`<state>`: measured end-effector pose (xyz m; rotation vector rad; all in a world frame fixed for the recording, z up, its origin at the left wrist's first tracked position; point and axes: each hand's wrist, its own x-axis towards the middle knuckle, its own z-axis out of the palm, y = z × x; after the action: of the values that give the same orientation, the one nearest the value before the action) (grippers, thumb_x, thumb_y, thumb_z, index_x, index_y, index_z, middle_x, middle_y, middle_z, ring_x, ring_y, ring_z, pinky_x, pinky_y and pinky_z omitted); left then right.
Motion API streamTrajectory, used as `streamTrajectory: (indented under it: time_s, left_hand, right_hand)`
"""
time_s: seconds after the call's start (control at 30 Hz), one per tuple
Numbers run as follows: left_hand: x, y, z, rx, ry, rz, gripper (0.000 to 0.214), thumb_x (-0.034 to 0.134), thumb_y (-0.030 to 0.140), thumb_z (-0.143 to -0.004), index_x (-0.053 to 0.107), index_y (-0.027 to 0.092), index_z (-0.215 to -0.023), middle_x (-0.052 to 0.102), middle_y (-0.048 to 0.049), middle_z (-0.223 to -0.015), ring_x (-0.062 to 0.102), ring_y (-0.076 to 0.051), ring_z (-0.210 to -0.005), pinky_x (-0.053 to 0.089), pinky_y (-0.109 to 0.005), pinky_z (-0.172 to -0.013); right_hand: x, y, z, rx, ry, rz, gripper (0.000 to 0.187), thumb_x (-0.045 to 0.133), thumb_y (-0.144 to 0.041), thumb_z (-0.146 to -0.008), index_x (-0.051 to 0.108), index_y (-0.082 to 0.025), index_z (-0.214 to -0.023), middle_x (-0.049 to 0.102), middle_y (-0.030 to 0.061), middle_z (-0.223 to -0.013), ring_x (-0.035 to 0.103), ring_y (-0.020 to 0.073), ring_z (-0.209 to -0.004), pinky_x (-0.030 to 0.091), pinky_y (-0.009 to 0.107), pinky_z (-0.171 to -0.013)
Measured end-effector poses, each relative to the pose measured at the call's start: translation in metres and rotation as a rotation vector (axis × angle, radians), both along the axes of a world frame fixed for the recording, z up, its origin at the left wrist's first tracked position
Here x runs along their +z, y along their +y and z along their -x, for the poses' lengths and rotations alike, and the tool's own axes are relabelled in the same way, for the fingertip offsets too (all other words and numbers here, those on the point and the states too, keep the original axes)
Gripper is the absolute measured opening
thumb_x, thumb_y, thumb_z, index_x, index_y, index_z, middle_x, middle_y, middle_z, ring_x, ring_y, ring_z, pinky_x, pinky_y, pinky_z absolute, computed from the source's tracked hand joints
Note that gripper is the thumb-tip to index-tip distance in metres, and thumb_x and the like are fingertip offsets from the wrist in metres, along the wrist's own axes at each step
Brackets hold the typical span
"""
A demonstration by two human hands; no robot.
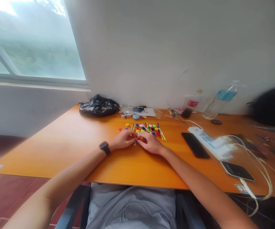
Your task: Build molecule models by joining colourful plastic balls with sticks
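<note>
My left hand (122,139), with a dark watch (104,147) on its wrist, meets my right hand (151,143) over the middle of the table. Thumbs and fingers of both are pinched together at the fingertips. Below them a small white piece (135,144) pokes out; its exact kind is too small to tell. Just beyond the hands lie several small round discs in yellow, blue, red, black and white, such as a yellow disc (127,125). Thin coloured sticks (161,133) lie among and beside them. My fingers hide part of this spread.
A black plastic bag (98,106) sits against the wall, beside small packets and a white paper (148,112). To the right are a black phone (195,145), a white power strip (210,143) with cables, another phone (237,170) and a water bottle (219,100). Dark hair (273,106) shows far right.
</note>
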<state>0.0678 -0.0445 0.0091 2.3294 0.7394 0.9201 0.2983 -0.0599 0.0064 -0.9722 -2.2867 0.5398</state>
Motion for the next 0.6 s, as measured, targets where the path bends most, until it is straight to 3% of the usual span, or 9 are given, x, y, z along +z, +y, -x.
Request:
streamTrajectory:
  time_s: [0.23, 0.6]
  left_hand:
    - [0.0059, -0.005, -0.0009, -0.005, 0.005, 0.078, 0.029, 0.061, 0.043, -0.101, 0.073, 0.016, -0.097, 0.077, -0.0076, -0.094, 0.069, -0.017, -0.083, 0.053, -0.024, -0.074]
    - [0.0075, -0.0062, -0.0018, -0.012, 0.008, 0.078, 0.033, 0.059, 0.045, -0.102, 0.071, 0.016, -0.095, 0.077, -0.0075, -0.093, 0.069, -0.016, -0.082, 0.052, -0.024, -0.073]
  right_hand:
    - [0.0055, -0.0027, 0.0001, 0.025, -0.03, -0.009, 0.004, 0.062, -0.017, -0.095, 0.066, -0.019, -0.096, 0.067, 0.0045, -0.095, 0.059, 0.0165, -0.08, 0.044, 0.029, -0.073]
    - [0.0084, -0.005, -0.0008, 0.012, -0.087, 0.029, 0.003, 0.063, -0.019, -0.095, 0.066, -0.02, -0.097, 0.069, 0.0033, -0.091, 0.06, 0.0174, -0.08, 0.042, 0.029, -0.072]
